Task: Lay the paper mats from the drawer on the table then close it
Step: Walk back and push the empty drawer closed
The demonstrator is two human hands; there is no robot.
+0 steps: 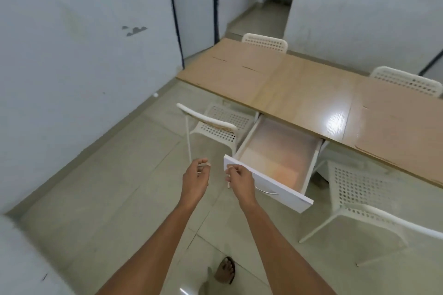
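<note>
Both mats lie on the table (299, 84), the left mat (227, 67) and right mat (402, 127). The drawer (275, 153) hangs open. My left hand (195, 175) and right hand (239, 178) hover loosely curled, holding nothing; I'd push its white front squarely.

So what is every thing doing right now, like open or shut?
drawer: pulled open, looks bare inside
paper mats: lying flat on the table
table: mats at both ends, bare wood in the middle
left hand: loose fingers, holding nothing
right hand: at the drawer front's corner, fingers curled; grip unclear
chairs: standing upright at the table
</note>
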